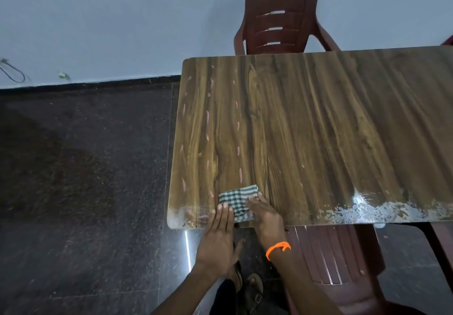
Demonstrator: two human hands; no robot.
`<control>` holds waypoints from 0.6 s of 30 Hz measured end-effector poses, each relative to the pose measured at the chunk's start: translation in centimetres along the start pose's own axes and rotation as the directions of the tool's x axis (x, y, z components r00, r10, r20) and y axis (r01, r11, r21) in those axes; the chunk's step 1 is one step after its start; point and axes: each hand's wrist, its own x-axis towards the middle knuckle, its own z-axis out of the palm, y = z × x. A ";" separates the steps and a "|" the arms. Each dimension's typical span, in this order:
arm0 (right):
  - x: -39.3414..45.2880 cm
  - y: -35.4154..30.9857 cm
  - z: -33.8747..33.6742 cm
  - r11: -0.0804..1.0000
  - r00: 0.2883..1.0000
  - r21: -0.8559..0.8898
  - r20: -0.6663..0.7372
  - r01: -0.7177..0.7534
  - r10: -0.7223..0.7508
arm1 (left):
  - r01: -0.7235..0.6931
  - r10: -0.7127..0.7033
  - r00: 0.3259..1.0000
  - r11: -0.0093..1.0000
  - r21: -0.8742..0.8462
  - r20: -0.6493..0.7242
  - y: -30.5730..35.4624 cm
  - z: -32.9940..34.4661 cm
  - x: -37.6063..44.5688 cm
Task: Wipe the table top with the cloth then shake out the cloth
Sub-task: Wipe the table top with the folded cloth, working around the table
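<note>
Cloth point(237, 201), checked and folded, lies at the lower middle of the frame, near the counter point(331, 123) front edge. Left hand point(218, 236) and right hand point(263, 213) press it flat with straight fingers. Pink marks point(207, 118) remain above, so wiping seems barely begun; shaking is left.

wooden table top point(318, 123) | near edge worn | checked cloth point(236, 199) lies near-left corner

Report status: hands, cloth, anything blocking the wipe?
Left hand flat, fingertips on cloth. Right hand pressing cloth at near table edge. Pink marks ahead; nothing in the way.
</note>
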 end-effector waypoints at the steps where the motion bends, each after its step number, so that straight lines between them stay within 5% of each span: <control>1: -0.8 0.1 -0.1 1.000 1.000 -0.022 0.016 0.016 -0.016 | -0.002 0.002 1.000 1.000 -0.001 0.019 0.4 0.2 -0.8; 10: 0.5 3.8 -3.5 0.997 0.990 -0.022 -0.118 -0.078 0.074 | -0.069 0.077 0.993 0.993 -0.094 0.091 3.9 -0.2 4.0; 18: 7.9 1.1 -0.3 0.996 0.992 0.068 -0.106 -0.066 0.072 | 0.005 -0.001 0.998 0.998 -0.068 0.064 -2.3 -2.1 9.0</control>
